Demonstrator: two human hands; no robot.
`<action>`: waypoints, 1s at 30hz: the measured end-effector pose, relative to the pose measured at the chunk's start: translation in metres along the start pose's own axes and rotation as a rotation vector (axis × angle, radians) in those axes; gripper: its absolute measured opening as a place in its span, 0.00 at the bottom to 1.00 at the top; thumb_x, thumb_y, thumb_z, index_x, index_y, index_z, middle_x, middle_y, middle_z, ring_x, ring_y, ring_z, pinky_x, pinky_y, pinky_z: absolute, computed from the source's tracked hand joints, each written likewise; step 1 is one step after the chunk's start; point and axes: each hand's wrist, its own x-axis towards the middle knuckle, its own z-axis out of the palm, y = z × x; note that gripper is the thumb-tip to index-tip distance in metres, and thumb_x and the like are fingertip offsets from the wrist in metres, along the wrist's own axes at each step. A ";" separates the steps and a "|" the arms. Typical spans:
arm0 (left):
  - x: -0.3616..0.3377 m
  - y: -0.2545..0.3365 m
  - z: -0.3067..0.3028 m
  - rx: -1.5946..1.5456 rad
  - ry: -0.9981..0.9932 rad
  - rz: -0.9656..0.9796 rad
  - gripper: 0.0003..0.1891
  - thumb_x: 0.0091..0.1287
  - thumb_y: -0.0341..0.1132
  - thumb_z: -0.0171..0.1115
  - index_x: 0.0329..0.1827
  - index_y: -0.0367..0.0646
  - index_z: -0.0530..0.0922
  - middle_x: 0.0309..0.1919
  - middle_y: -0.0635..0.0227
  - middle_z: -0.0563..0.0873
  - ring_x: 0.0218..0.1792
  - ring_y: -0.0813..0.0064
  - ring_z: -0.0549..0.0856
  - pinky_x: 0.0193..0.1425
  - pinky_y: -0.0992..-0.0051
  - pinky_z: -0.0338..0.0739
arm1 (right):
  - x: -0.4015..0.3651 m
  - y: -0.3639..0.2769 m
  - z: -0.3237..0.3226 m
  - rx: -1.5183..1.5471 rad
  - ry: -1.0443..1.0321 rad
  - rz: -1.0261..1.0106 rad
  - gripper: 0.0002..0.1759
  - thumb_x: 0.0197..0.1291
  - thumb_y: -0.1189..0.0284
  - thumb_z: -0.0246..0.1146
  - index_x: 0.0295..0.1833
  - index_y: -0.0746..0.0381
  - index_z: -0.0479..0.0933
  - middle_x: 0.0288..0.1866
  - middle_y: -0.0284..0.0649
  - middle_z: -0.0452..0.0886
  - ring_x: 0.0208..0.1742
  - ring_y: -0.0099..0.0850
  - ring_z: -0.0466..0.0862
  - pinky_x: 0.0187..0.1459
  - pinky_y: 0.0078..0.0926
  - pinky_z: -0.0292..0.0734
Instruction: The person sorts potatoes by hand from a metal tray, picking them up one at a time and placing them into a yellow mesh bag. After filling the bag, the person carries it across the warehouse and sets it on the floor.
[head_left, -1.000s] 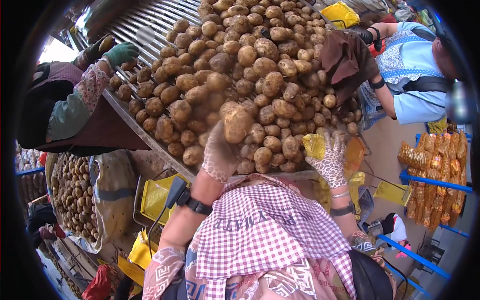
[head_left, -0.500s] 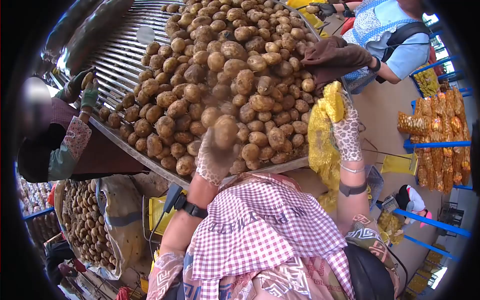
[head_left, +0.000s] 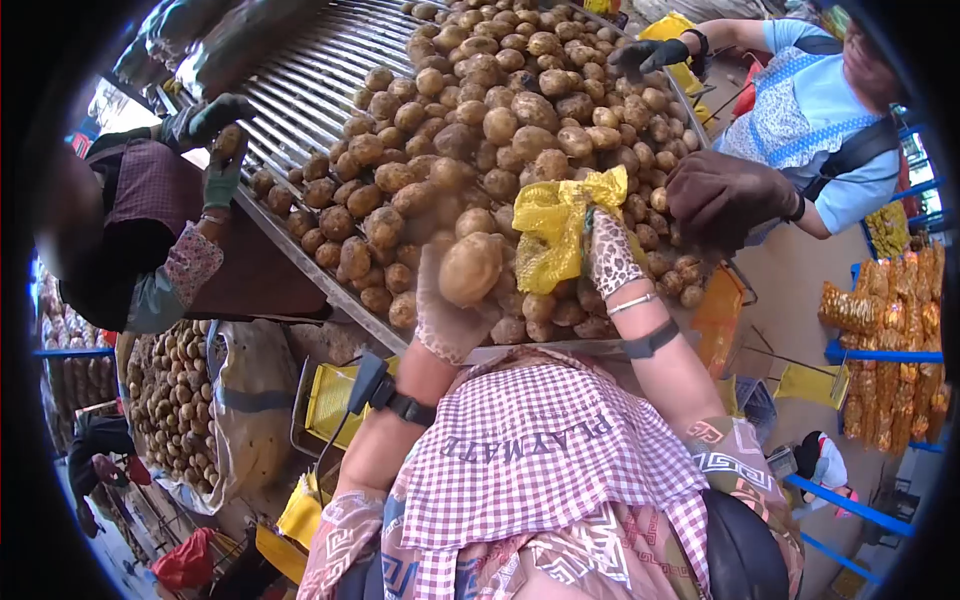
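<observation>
A large brown potato [head_left: 471,268] rests in the fingers of my left hand [head_left: 447,322], gloved in leopard print, at the near edge of the sorting table. My right hand [head_left: 612,252], in a matching glove, grips a yellow mesh bag [head_left: 548,235]; its fingertips are partly hidden by the netting. The bag hangs crumpled over the heap, just right of the held potato. Beyond both hands, a deep pile of soil-dusted potatoes [head_left: 500,125] covers much of the table.
Metal rollers [head_left: 318,75] form the table's far left part. One co-worker [head_left: 150,190] stands at left holding a potato; another [head_left: 820,110] works at right. A big sack of potatoes [head_left: 175,400] stands low left. Filled orange net bags [head_left: 895,340] are stacked on a blue rack at right.
My right hand has swung left with the yellow mesh bag, from beside the table to over the potatoes. My left hand still holds the large potato, now slightly further right in view.
</observation>
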 end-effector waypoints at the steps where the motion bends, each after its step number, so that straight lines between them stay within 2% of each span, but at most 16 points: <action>1: 0.001 -0.002 -0.004 0.039 0.015 0.037 0.29 0.63 0.59 0.57 0.56 0.45 0.76 0.49 0.66 0.83 0.48 0.70 0.82 0.49 0.69 0.78 | 0.010 0.002 0.002 -0.125 0.053 -0.044 0.20 0.68 0.72 0.46 0.61 0.71 0.68 0.50 0.52 0.79 0.46 0.39 0.83 0.50 0.35 0.83; 4: 0.013 -0.004 -0.037 0.067 0.062 0.056 0.27 0.65 0.58 0.56 0.55 0.44 0.76 0.50 0.66 0.83 0.50 0.70 0.82 0.54 0.66 0.79 | -0.041 0.003 0.064 -1.205 -0.334 -0.848 0.22 0.64 0.64 0.60 0.58 0.68 0.70 0.48 0.50 0.80 0.47 0.39 0.83 0.50 0.33 0.81; 6: 0.023 -0.008 -0.056 0.407 0.158 0.248 0.33 0.62 0.60 0.58 0.62 0.45 0.72 0.56 0.63 0.80 0.54 0.63 0.80 0.58 0.52 0.76 | -0.048 0.021 0.075 -1.459 -0.561 -1.156 0.34 0.57 0.57 0.68 0.62 0.66 0.69 0.58 0.50 0.75 0.60 0.43 0.75 0.65 0.42 0.68; 8: 0.006 -0.009 -0.033 0.262 0.093 0.159 0.30 0.64 0.55 0.57 0.62 0.44 0.72 0.56 0.62 0.80 0.57 0.62 0.79 0.61 0.52 0.76 | -0.028 0.041 0.050 -1.409 -0.586 -1.044 0.30 0.61 0.59 0.64 0.63 0.68 0.68 0.56 0.50 0.77 0.57 0.42 0.78 0.62 0.37 0.72; 10: -0.001 -0.008 -0.021 0.225 0.199 0.107 0.29 0.64 0.53 0.56 0.62 0.44 0.72 0.56 0.61 0.80 0.56 0.61 0.80 0.61 0.54 0.76 | -0.005 0.031 0.029 -0.878 -0.269 -0.233 0.22 0.67 0.66 0.57 0.60 0.70 0.70 0.52 0.49 0.79 0.52 0.38 0.81 0.54 0.31 0.79; 12: -0.007 -0.005 -0.019 0.181 0.176 0.068 0.30 0.63 0.55 0.57 0.62 0.44 0.72 0.56 0.61 0.80 0.55 0.61 0.80 0.60 0.54 0.76 | 0.014 0.025 0.005 -0.228 0.068 0.084 0.17 0.69 0.69 0.54 0.56 0.71 0.73 0.49 0.47 0.81 0.47 0.34 0.84 0.44 0.28 0.84; 16: -0.002 -0.010 -0.017 0.021 0.158 0.068 0.32 0.66 0.61 0.52 0.64 0.48 0.70 0.56 0.63 0.80 0.56 0.61 0.79 0.58 0.53 0.76 | -0.031 0.008 0.067 -0.737 -0.327 -0.410 0.19 0.68 0.67 0.57 0.58 0.69 0.71 0.50 0.50 0.80 0.46 0.35 0.84 0.44 0.26 0.84; 17: 0.004 -0.013 -0.018 0.044 0.128 0.131 0.32 0.65 0.62 0.53 0.64 0.48 0.70 0.56 0.63 0.80 0.56 0.61 0.79 0.59 0.53 0.76 | -0.026 0.014 0.075 -1.285 -0.385 -0.766 0.20 0.66 0.67 0.60 0.59 0.67 0.71 0.51 0.50 0.80 0.45 0.35 0.84 0.42 0.25 0.84; 18: 0.009 -0.014 -0.023 0.066 0.100 0.193 0.33 0.65 0.63 0.53 0.63 0.48 0.70 0.56 0.63 0.80 0.56 0.61 0.79 0.59 0.54 0.75 | -0.034 0.025 0.080 -1.341 -0.442 -1.241 0.19 0.66 0.67 0.60 0.58 0.66 0.72 0.51 0.47 0.80 0.43 0.34 0.84 0.39 0.25 0.84; 19: 0.006 -0.011 -0.020 0.032 0.015 0.207 0.32 0.65 0.62 0.54 0.61 0.46 0.72 0.56 0.62 0.80 0.56 0.62 0.80 0.59 0.56 0.76 | -0.034 0.025 0.083 -1.397 -0.649 -1.359 0.18 0.66 0.66 0.60 0.56 0.67 0.73 0.49 0.45 0.81 0.41 0.33 0.84 0.38 0.24 0.83; 21: 0.001 -0.009 -0.015 -0.034 0.117 0.184 0.31 0.65 0.61 0.54 0.61 0.45 0.72 0.54 0.61 0.81 0.54 0.63 0.81 0.57 0.58 0.78 | -0.031 0.027 0.074 -1.438 -0.867 -1.462 0.17 0.67 0.66 0.59 0.55 0.67 0.74 0.47 0.43 0.82 0.39 0.32 0.84 0.37 0.24 0.83; 22: -0.003 -0.007 -0.006 -0.111 0.210 0.176 0.31 0.65 0.61 0.54 0.60 0.45 0.73 0.52 0.60 0.81 0.52 0.63 0.82 0.55 0.59 0.80 | -0.023 0.029 0.054 -1.193 -0.496 -0.780 0.17 0.67 0.66 0.59 0.53 0.68 0.75 0.44 0.43 0.83 0.38 0.32 0.84 0.37 0.24 0.83; 23: -0.005 0.005 -0.037 -0.098 -0.154 0.052 0.28 0.67 0.58 0.53 0.59 0.45 0.73 0.49 0.59 0.83 0.47 0.64 0.84 0.49 0.63 0.83 | -0.008 0.031 0.035 -0.885 -0.147 -0.133 0.16 0.67 0.67 0.59 0.51 0.69 0.76 0.41 0.43 0.83 0.37 0.31 0.84 0.37 0.24 0.82; 24: -0.009 0.006 -0.033 -0.102 -0.147 0.070 0.28 0.67 0.58 0.53 0.59 0.45 0.73 0.49 0.59 0.83 0.47 0.64 0.84 0.49 0.63 0.83 | 0.020 0.039 0.014 -0.727 0.090 -0.156 0.14 0.66 0.68 0.60 0.49 0.69 0.77 0.36 0.41 0.84 0.37 0.29 0.85 0.36 0.24 0.81; 27: -0.011 0.006 -0.021 0.002 0.192 0.229 0.24 0.71 0.55 0.50 0.57 0.44 0.74 0.46 0.60 0.84 0.45 0.64 0.84 0.51 0.63 0.82 | -0.011 0.027 0.049 -0.915 -0.174 -0.454 0.15 0.66 0.67 0.61 0.50 0.69 0.76 0.39 0.42 0.84 0.38 0.31 0.85 0.39 0.24 0.82; 30: -0.002 -0.003 -0.012 -0.039 0.016 0.329 0.23 0.70 0.54 0.51 0.56 0.45 0.74 0.46 0.63 0.84 0.47 0.64 0.83 0.58 0.61 0.79 | -0.028 0.053 0.068 -1.395 -0.635 -1.010 0.35 0.53 0.51 0.69 0.58 0.65 0.71 0.60 0.51 0.73 0.65 0.40 0.72 0.64 0.43 0.68</action>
